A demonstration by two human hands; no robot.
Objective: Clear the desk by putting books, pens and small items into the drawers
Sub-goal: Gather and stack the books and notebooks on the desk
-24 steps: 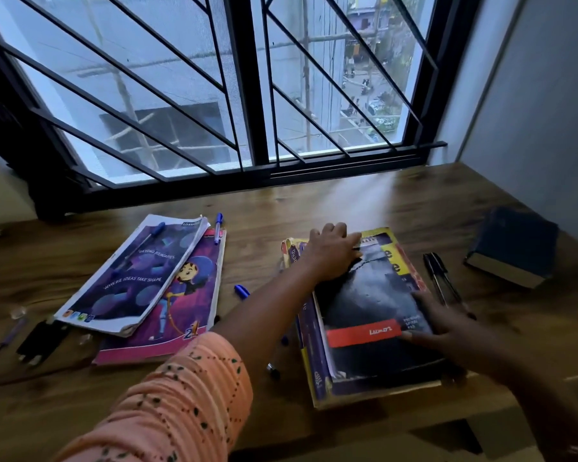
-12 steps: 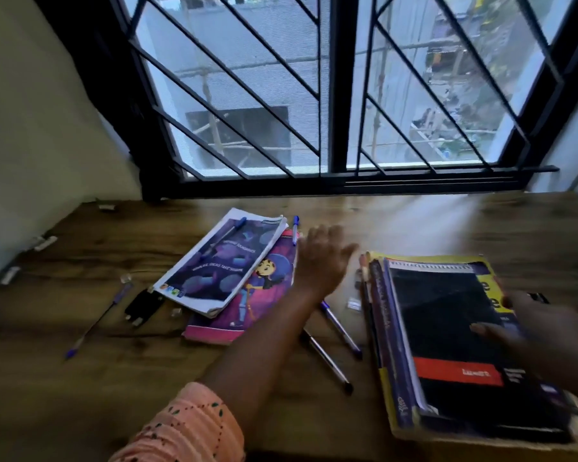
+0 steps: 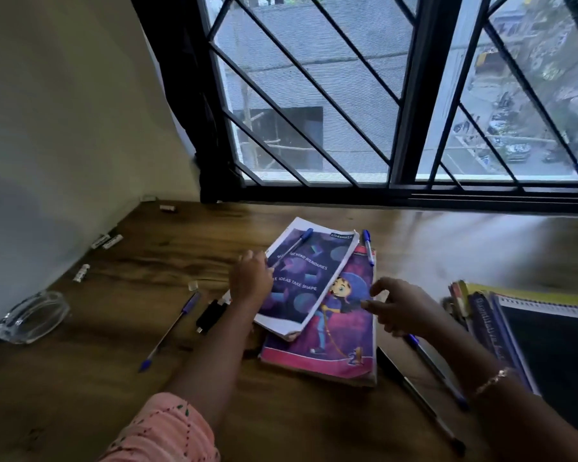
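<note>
Two books lie stacked mid-desk: a white-edged purple notebook [image 3: 309, 278] sits askew on a pink cartoon-cover book [image 3: 334, 348]. One blue pen [image 3: 297, 244] rests on the notebook, and another blue pen [image 3: 367, 247] lies at the pink book's top right corner. My left hand [image 3: 251, 280] is curled around the notebook's left edge. My right hand [image 3: 402, 308] hovers at the pink book's right edge, fingers apart and holding nothing. Just right of that book lie a blue pen [image 3: 437, 371] and a black pen [image 3: 417, 395].
A pile of books with a black spiral notebook [image 3: 541, 341] fills the right edge. Left of the books lie a blue pen [image 3: 171, 328], a black small item [image 3: 211, 315], a clear cap [image 3: 193, 285], a glass ashtray [image 3: 30, 316] and white bits [image 3: 80, 273] by the wall.
My view swung left. My left hand left the right pile and took hold of the purple notebook's edge. My right hand came off the black notebook and moved over the pink book.
</note>
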